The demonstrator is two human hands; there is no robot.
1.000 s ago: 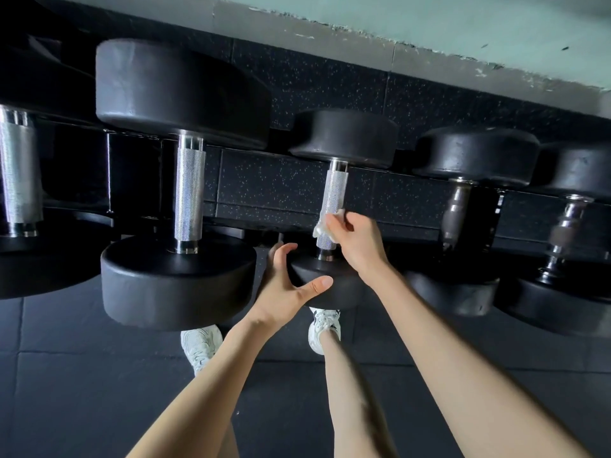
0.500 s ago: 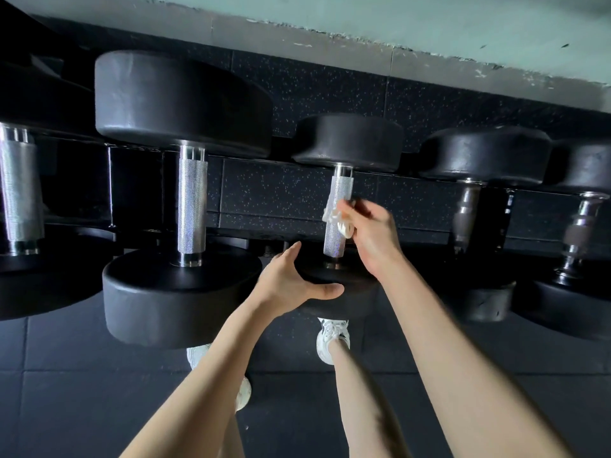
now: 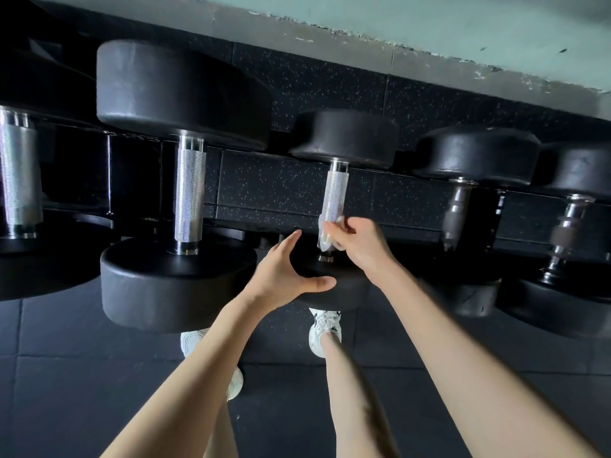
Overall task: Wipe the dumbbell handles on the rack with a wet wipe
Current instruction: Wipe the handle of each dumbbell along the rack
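Right hand [image 3: 358, 246] up at the middle dumbbell's handle [image 3: 334, 196], arm reaching in long from the lower right, wrist bent, grip clenched around the wet wipe [image 3: 325, 238] and pressing it against the lower end of that knurled silver bar, just above the near weight head. The wipe shows only as a pale crumpled bit poking out to the left of the fingers; the rest is buried in the fist, and the hand is slightly blurred. Left hand [image 3: 284, 276] comes in from the lower left, palm released and spread, fingers pointing up and thumb stretched out to the right along the rim of the near weight head [image 3: 330, 282] of the same dumbbell, cupping it rather than gripping it. That head is mostly covered by both hands, so its full outline is hard to read. To the left sits a larger dumbbell [image 3: 185, 180], handle bare and bright; further left another handle [image 3: 18, 173] is cut off by the frame edge. To the right, two smaller dumbbells [image 3: 476, 166] sit in shadow, their handles dark and blurred. Rack rails are lost in the blackness behind. Below, white sneakers [image 3: 322, 327] stand on the dark rubber floor [image 3: 66, 375], the left one partly hidden behind the forearm.
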